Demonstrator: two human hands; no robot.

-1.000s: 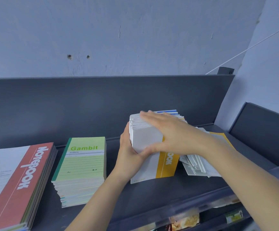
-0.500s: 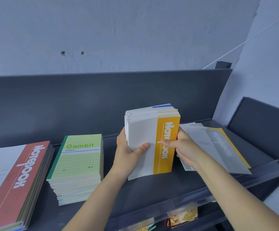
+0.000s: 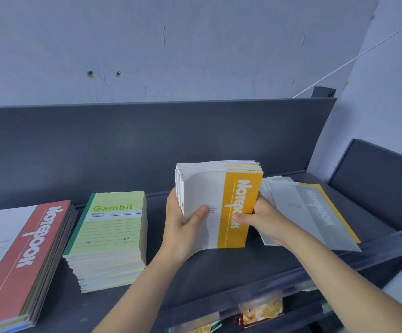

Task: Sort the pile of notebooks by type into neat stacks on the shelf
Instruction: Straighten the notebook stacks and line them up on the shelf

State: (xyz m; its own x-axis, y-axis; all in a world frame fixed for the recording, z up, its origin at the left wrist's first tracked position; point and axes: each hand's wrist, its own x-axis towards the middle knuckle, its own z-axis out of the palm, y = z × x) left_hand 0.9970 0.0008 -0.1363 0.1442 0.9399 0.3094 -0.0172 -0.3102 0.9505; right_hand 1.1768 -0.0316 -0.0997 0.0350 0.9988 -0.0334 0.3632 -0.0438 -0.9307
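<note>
A thick bundle of white notebooks with a yellow "Notebook" band (image 3: 221, 200) stands upright on its lower edge in the middle of the dark shelf (image 3: 219, 267). My left hand (image 3: 183, 227) grips its left side, thumb on the front cover. My right hand (image 3: 260, 219) holds its right edge, thumb on the yellow band. To the right, a loose pile of grey and yellow-edged notebooks (image 3: 308, 212) lies flat. A neat stack of green "Gambit" notebooks (image 3: 108, 236) sits to the left, and a stack of large red-band notebooks (image 3: 15, 255) lies at far left.
The shelf's tall dark back panel (image 3: 147, 145) rises behind everything, and a dark side panel (image 3: 375, 179) stands at the right. A clear strip runs along the shelf's front edge (image 3: 255, 294). Colourful packets (image 3: 260, 308) show on the level below.
My right hand left the top of the bundle and took its right edge. The bundle now stands more upright, showing its yellow band, and my view has shifted slightly.
</note>
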